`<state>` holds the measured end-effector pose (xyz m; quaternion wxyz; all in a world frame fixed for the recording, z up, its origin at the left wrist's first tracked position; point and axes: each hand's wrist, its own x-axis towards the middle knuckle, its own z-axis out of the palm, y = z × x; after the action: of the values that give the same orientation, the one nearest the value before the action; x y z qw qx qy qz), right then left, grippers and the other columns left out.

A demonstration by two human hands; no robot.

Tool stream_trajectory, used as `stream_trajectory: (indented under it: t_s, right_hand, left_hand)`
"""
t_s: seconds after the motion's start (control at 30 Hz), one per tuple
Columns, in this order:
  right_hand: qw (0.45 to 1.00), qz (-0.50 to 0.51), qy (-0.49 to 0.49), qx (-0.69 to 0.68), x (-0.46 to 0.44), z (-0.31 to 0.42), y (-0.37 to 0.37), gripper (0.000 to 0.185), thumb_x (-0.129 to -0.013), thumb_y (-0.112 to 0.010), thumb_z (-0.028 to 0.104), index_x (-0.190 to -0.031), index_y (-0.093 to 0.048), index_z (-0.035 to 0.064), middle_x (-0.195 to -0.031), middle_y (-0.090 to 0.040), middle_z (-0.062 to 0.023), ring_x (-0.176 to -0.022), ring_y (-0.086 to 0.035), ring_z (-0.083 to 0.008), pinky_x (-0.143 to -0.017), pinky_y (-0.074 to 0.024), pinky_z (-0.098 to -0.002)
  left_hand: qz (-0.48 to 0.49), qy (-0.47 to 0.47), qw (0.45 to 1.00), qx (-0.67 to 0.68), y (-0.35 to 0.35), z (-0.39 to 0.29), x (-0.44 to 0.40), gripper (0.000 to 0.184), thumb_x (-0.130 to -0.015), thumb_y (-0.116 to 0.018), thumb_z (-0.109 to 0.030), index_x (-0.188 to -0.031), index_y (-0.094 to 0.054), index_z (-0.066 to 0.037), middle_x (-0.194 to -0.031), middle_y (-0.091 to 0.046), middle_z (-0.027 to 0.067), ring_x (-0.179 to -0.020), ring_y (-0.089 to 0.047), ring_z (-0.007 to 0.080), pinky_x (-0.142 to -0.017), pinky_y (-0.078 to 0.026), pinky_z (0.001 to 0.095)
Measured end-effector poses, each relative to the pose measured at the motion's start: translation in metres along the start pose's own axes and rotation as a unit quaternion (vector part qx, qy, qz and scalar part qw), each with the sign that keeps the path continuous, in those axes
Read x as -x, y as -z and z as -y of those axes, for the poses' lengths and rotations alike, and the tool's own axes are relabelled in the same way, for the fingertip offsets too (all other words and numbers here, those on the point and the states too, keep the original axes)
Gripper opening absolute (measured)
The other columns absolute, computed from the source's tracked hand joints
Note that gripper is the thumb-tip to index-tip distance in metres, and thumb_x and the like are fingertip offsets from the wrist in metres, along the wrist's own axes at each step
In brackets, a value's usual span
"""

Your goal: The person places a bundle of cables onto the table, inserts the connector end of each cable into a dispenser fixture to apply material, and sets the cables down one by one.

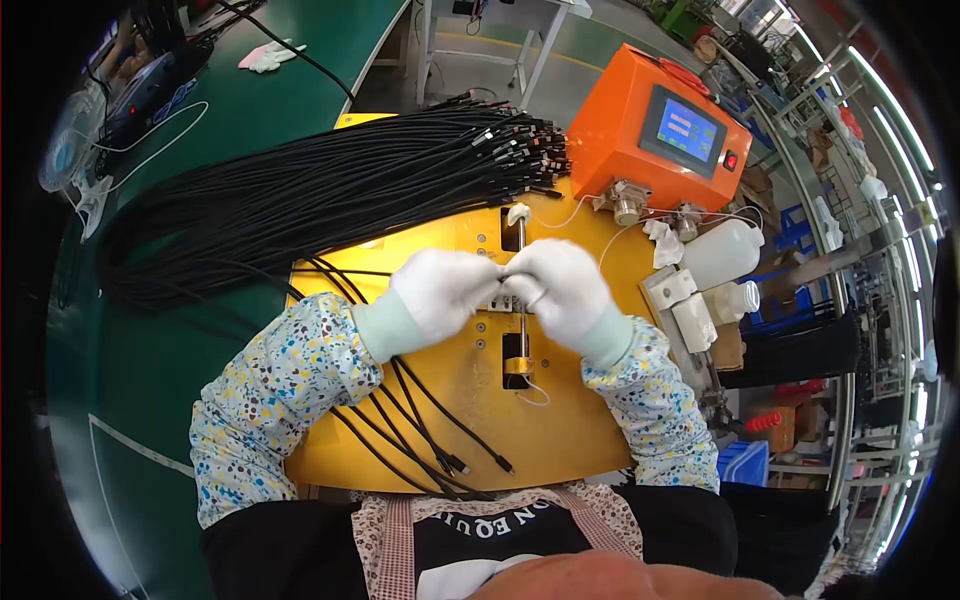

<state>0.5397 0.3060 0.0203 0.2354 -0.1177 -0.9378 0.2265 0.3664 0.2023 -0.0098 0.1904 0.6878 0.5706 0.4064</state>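
My left hand (440, 292), in a white glove, is closed with its fingertips pinched together. A black cable (362, 272) runs in from the left and disappears behind this glove. My right hand (568, 290), gloved too, has its fingers curled in and meets the left one. A small dark piece shows between the fingertips of both; its details are hidden. Under the hands is a small metal fixture (497, 304) on the yellow work plate (570, 420). Beside it a metal rod (523, 335) passes near my right fingers.
A large bundle of black cables (330, 180) lies along the far left side, plugs facing right. Several loose cable ends (450, 462) rest near my body. An orange machine (620, 130) with a screen stands at far right. White plastic bottles (722, 252) sit right of the plate.
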Motion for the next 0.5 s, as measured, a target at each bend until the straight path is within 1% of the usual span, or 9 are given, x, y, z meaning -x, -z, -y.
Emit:
stream_trajectory:
  t_s: [0.03,0.07,0.13,0.17,0.23,0.33,0.37,0.47,0.5]
  right_hand:
    - [0.999,0.017,-0.026,0.015,0.0,0.004,-0.002,0.008,-0.085,-0.064,0.015,-0.084,-0.059,0.0088,-0.079,-0.06,-0.0076,-0.082,-0.058,-0.0285,-0.076,-0.0433,-0.0391]
    - [0.999,0.018,-0.026,0.012,-0.001,0.004,-0.001,0.008,-0.085,-0.064,0.015,-0.085,-0.059,0.0086,-0.079,-0.06,-0.0077,-0.081,-0.058,-0.0286,-0.075,-0.0438,-0.0393]
    - [0.999,0.023,-0.024,0.007,-0.004,0.004,0.003,0.008,-0.085,-0.063,0.015,-0.085,-0.06,0.008,-0.079,-0.061,-0.0079,-0.079,-0.059,-0.0288,-0.073,-0.0447,-0.0397]
    - [0.999,0.025,-0.039,-0.012,-0.007,0.005,0.005,0.008,-0.085,-0.063,0.014,-0.086,-0.06,0.007,-0.079,-0.061,-0.0086,-0.077,-0.059,-0.0288,-0.071,-0.0454,-0.0395]
    - [0.996,0.029,-0.073,-0.052,-0.012,0.008,0.01,0.008,-0.086,-0.062,0.013,-0.087,-0.061,0.0051,-0.08,-0.061,-0.0101,-0.075,-0.06,-0.0288,-0.069,-0.0468,-0.0391]
    - [0.988,-0.012,-0.111,-0.102,-0.009,0.003,0.017,0.011,-0.087,-0.061,0.008,-0.095,-0.064,0.0005,-0.077,-0.061,-0.008,-0.075,-0.062,-0.0173,-0.067,-0.0481,-0.0298]
    - [0.988,-0.006,-0.118,-0.096,-0.006,0.002,0.019,0.011,-0.087,-0.061,0.008,-0.094,-0.064,0.0003,-0.077,-0.061,-0.0078,-0.074,-0.062,-0.0165,-0.067,-0.048,-0.0294]
    - [0.986,0.01,-0.144,-0.083,0.007,-0.002,0.021,0.01,-0.087,-0.06,0.007,-0.093,-0.064,-0.0002,-0.076,-0.061,-0.0069,-0.073,-0.062,-0.0142,-0.067,-0.048,-0.0282]
    - [0.989,0.017,-0.137,-0.044,0.009,-0.002,0.021,0.009,-0.085,-0.062,0.007,-0.091,-0.064,0.001,-0.076,-0.06,-0.0086,-0.072,-0.062,-0.0188,-0.067,-0.0474,-0.0313]
  left_hand:
    - [0.006,-0.002,1.0,-0.002,0.0,-0.002,0.001,0.013,-0.089,-0.06,-0.019,-0.091,-0.065,-0.008,-0.077,-0.065,0.0123,-0.072,-0.063,0.0336,-0.064,-0.051,0.04]
    - [0.013,-0.005,1.0,-0.005,0.0,-0.003,0.002,0.012,-0.089,-0.06,-0.019,-0.09,-0.065,-0.008,-0.077,-0.065,0.0124,-0.072,-0.063,0.0337,-0.064,-0.051,0.0396]
    - [-0.005,0.025,1.0,-0.001,0.0,-0.007,0.001,0.013,-0.089,-0.06,-0.019,-0.092,-0.066,-0.008,-0.076,-0.064,0.0132,-0.071,-0.064,0.0327,-0.063,-0.051,0.0388]
    - [-0.014,0.039,0.999,0.0,0.002,-0.009,0.0,0.013,-0.089,-0.061,-0.019,-0.093,-0.066,-0.007,-0.076,-0.064,0.0135,-0.071,-0.064,0.0322,-0.063,-0.051,0.0384]
    - [0.004,0.082,0.995,0.059,0.009,-0.013,-0.004,0.014,-0.09,-0.061,-0.02,-0.095,-0.067,-0.007,-0.076,-0.064,0.0142,-0.071,-0.065,0.0314,-0.063,-0.051,0.0387]
    - [0.05,0.136,0.984,0.104,0.018,-0.01,-0.011,0.017,-0.09,-0.062,-0.021,-0.099,-0.066,-0.008,-0.077,-0.065,0.0149,-0.072,-0.066,0.0301,-0.064,-0.051,0.0382]
    - [0.068,0.153,0.979,0.114,0.018,-0.009,-0.012,0.018,-0.09,-0.063,-0.022,-0.101,-0.066,-0.008,-0.078,-0.066,0.015,-0.072,-0.066,0.0296,-0.064,-0.052,0.0379]
    - [0.019,0.094,0.994,0.057,0.006,-0.013,-0.006,0.02,-0.09,-0.063,-0.021,-0.105,-0.063,-0.009,-0.079,-0.067,0.0131,-0.072,-0.066,0.03,-0.064,-0.052,0.0374]
    - [-0.01,0.043,0.998,0.034,-0.002,-0.01,-0.005,0.021,-0.087,-0.063,-0.01,-0.107,-0.064,-0.005,-0.079,-0.065,0.0122,-0.068,-0.065,0.0242,-0.065,-0.052,0.0321]
